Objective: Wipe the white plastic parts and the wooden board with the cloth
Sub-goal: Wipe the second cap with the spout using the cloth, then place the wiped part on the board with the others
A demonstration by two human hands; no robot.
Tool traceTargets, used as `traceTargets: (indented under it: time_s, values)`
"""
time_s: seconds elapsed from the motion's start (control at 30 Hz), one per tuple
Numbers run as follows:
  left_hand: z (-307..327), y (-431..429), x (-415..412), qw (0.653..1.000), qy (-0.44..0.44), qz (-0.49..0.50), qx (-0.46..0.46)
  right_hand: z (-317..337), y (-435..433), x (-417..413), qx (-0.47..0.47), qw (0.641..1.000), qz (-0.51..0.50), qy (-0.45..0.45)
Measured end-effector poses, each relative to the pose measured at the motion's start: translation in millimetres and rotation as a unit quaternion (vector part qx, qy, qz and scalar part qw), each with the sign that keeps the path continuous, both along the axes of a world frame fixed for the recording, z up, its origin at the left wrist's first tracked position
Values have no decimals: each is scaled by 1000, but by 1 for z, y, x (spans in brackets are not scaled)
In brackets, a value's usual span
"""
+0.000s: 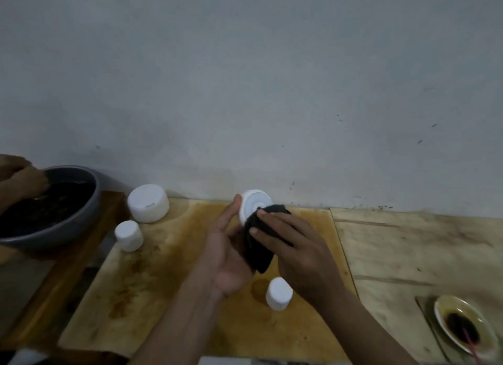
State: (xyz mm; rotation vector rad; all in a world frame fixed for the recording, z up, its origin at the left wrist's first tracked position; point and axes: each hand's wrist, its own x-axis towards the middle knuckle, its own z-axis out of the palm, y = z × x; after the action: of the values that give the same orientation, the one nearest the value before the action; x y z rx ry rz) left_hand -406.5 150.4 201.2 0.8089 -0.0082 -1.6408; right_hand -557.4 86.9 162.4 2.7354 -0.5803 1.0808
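Observation:
My left hand [227, 244] holds a round white plastic part [251, 205] tilted up above the wooden board [168, 258], thumb along its left rim. My right hand [294, 244] presses a black cloth [261, 242] against the part's face with fingers laid over the cloth. Three more white parts stand on the board: a large one [148, 202] at the back left, a small one [128, 235] in front of it, and a small one [279, 294] below my hands. The board is stained brown in the middle.
A dark grey bowl [89, 201] of dark liquid stands at the left, with another person's hand [23, 180] in it. A white dish [462, 326] with dark sauce sits at the lower right on pale wood panels [408, 244]. A grey wall rises right behind.

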Motion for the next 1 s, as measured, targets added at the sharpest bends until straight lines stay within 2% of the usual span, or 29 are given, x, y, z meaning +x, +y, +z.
traceTargets:
  time_s: [0.13, 0.23, 0.27, 0.33, 0.43, 0.57, 0.73, 0.8, 0.87, 1.0]
  values:
    - [-26, -4, -15, 999, 8, -18, 43, -22, 3, -13, 50, 996, -48, -63]
    - [-44, -6, -23, 997, 22, -53, 47, -36, 2, -25, 46, 998, -20, -32]
    - [-51, -8, -25, 997, 15, -53, 46, -42, -5, -32, 70, 997, -36, -24]
    - [-67, -13, -25, 998, -35, -34, 49, -53, -23, -49, 144, 985, -87, -29]
    - [-99, -19, -25, 985, -163, -16, 54, -74, -41, -75, 219, 962, -153, -56]
    - [-159, -21, -21, 938, -332, 23, 94, -114, -47, -95, 344, 902, -251, -66]
    - [-231, -13, -28, 847, -506, 68, 145, -181, -50, -108, 466, 825, -320, 19]
    - [-247, -9, -32, 810, -566, 55, 144, -199, -49, -108, 493, 807, -324, 33]
    - [-262, -8, -32, 789, -599, 39, 136, -212, -46, -105, 511, 795, -322, 49]
    - [-279, -9, -31, 758, -637, 9, 140, -226, -36, -104, 520, 799, -285, 93]
